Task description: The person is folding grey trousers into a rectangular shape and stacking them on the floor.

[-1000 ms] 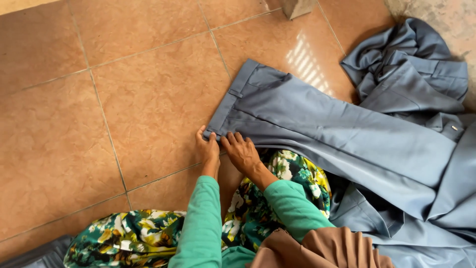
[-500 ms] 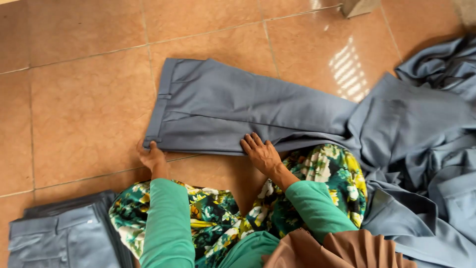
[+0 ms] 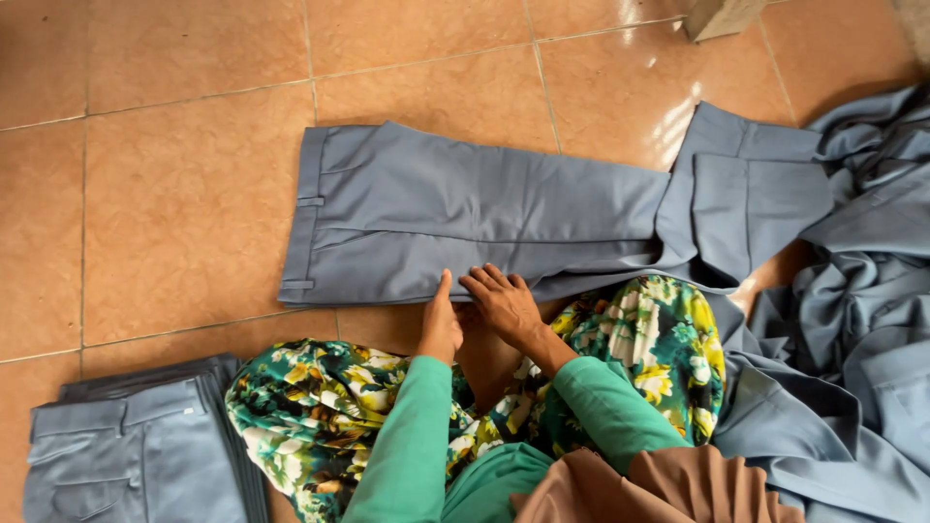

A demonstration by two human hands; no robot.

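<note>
Setting: a floor (image 3: pixel 184 203) of large orange-brown tiles, seen from above; the person sits on it with knees spread.

Trousers in hand: a grey-blue pair of trousers (image 3: pixel 465 218) lies flat on the floor in front of the person, waistband to the left, legs running to the right and folded back on themselves at the far right.

Left hand: the left hand (image 3: pixel 440 324) rests on the near edge of the trousers, fingers straight and together, pointing away from the person — flat and released, gripping nothing.

Right hand: the right hand (image 3: pixel 502 302) lies just beside the left one, palm down on the same lower edge of the cloth, fingers spread and pressing flat — no grasp that shows.

Hands together: the two sit close, nearly touching, near the middle of the trousers' near edge.

Sleeves: both forearms are in green sleeves (image 3: pixel 407 436).

Lap: a floral cloth (image 3: pixel 320 407) in green, yellow and white covers the knees on either side of the hands.

Folded stack: at the lower left, a neat stack of folded trousers (image 3: pixel 136 455) of the same grey-blue lies on the floor, well apart from the hands.

Loose heap: on the right, a rumpled heap of grey-blue garments (image 3: pixel 852 320) spreads down to the person's right knee, touching the folded end of the flat pair.
</note>
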